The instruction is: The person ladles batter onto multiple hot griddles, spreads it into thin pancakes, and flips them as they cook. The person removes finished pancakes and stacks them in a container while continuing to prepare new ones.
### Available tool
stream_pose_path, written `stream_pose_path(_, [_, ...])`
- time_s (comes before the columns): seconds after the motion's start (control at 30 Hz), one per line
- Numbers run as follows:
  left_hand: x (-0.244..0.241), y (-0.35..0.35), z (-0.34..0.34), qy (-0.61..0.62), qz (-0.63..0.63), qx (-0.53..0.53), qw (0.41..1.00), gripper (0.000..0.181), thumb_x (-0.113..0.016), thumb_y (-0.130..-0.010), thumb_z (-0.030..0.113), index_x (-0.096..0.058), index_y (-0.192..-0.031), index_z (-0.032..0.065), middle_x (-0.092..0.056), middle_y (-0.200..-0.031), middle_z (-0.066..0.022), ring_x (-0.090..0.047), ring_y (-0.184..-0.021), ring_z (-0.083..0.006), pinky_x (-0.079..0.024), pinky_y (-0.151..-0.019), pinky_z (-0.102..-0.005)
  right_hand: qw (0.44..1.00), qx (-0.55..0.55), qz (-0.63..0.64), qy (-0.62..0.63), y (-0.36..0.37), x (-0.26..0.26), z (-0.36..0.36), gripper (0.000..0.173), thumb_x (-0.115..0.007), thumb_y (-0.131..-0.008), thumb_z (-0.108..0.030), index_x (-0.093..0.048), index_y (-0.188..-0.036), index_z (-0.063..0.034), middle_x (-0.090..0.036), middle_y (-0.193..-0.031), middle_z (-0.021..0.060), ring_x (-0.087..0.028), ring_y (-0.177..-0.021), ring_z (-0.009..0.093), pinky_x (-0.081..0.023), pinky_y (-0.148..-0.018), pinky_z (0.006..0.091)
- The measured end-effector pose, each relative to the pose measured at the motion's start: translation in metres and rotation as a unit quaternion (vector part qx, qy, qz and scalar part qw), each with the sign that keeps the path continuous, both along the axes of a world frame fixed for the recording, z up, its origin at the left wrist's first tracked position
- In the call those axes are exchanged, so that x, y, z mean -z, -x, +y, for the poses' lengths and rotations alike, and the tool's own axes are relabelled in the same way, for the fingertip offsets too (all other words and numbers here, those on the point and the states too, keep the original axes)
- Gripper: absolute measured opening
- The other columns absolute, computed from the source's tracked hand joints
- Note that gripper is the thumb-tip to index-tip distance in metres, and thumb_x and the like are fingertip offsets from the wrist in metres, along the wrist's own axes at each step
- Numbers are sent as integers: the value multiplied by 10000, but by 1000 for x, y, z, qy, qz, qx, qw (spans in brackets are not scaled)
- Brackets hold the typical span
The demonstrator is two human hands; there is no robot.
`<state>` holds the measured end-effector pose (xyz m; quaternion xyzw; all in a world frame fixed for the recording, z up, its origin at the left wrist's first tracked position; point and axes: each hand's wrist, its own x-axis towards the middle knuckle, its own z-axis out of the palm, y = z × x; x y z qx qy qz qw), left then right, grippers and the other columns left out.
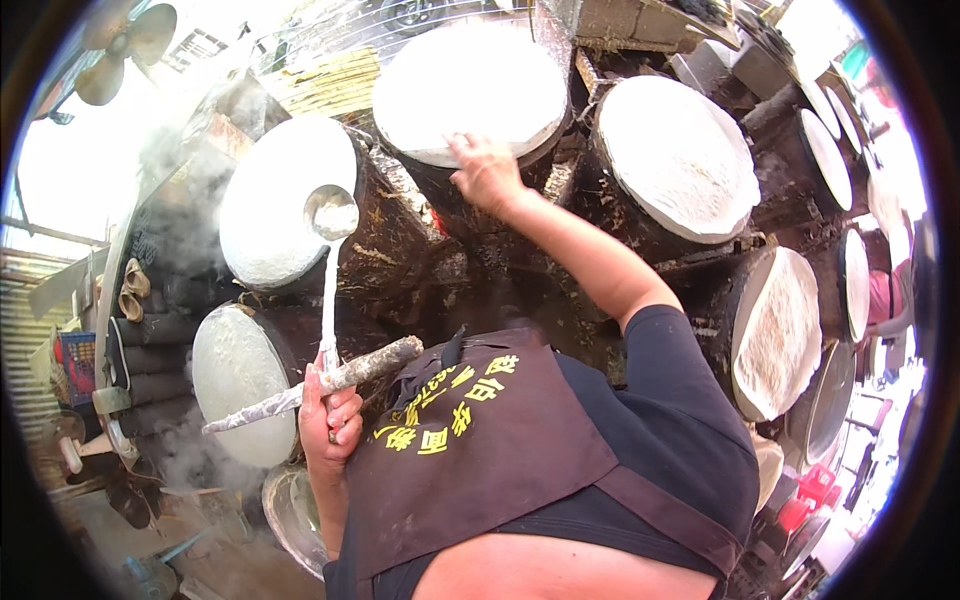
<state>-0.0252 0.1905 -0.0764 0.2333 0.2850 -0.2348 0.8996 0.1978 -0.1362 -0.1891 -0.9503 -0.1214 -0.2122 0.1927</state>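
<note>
My left hand (330, 420) grips a metal ladle (331, 212) by its white-coated handle, together with a wooden stick (300, 401) whose long end is also coated white. The ladle's bowl hangs over the near edge of a round vat (281, 202) with a white surface. My right hand (484, 169), slightly blurred, reaches forward to the near rim of another round vat (469, 90), whose white top is glaringly bright. Its fingertips are at the white edge; whether they pinch it I cannot tell. Left of my left hand lies a vat with a greyish-white surface (240, 390).
To the right stand a vat with a rough white top (679, 157) and one with a wrinkled white sheet (776, 334). Steam (199, 450) drifts on the left. A metal basin (289, 517) is beside my left forearm. A fan (124, 45) stands far left; red plastic items (814, 491) lie right.
</note>
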Motion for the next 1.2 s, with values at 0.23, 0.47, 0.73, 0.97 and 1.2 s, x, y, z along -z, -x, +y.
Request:
stream_pose_path(0.23, [-12,-13,-35,1,-9,-35,999,413,-394,-1009,403,-369,-1399,267,-376,-672,-5,-359,-456,-59,-337,-298,-198,984,-58,5,169,-77,36,-33,469,-467,-878,-106,-503,-1335,-203,-635,-1083,99,-599,-1019,265,-479,-842,409])
stream_pose_path(0.47, [-30,-8,-54,20,-57,-95,994,505,-355,-1018,412,-247,-1474,225,-360,-694,-20,-362,-457,-63,-346,-293,-202,994,-19,91,51,-120,-58,-68,392,-390,-940,-114,-598,-1245,-243,-663,-711,114,-648,-606,249,-515,-548,375])
stream_pose_path(0.73, [-42,-7,-50,29,-101,-68,992,544,-371,-1012,417,-175,-1495,262,-386,-691,-22,-369,-458,-63,-369,-296,-208,996,-55,-47,-45,-31,-113,-96,360,-439,-867,1,-662,-1118,-131,-678,-979,143,-660,-888,273,-552,-726,374])
stream_pose_path(0.97, [-30,12,-15,57,-140,44,988,595,-335,-1008,463,-69,-1510,286,-331,-681,-13,-338,-450,-73,-340,-275,-203,975,-38,-101,-192,159,-123,-81,259,-527,-779,22,-659,-995,-31,-654,-844,162,-652,-777,304,-520,-682,396])
stream_pose_path(1.2, [5,21,25,-31,-136,205,969,544,-354,-1010,441,-189,-1487,238,-331,-665,-10,-317,-423,-63,-293,-243,-182,972,181,68,-133,324,-86,-79,150,-526,-709,21,-600,-828,-32,-634,-780,157,-642,-804,361,-499,-679,439])
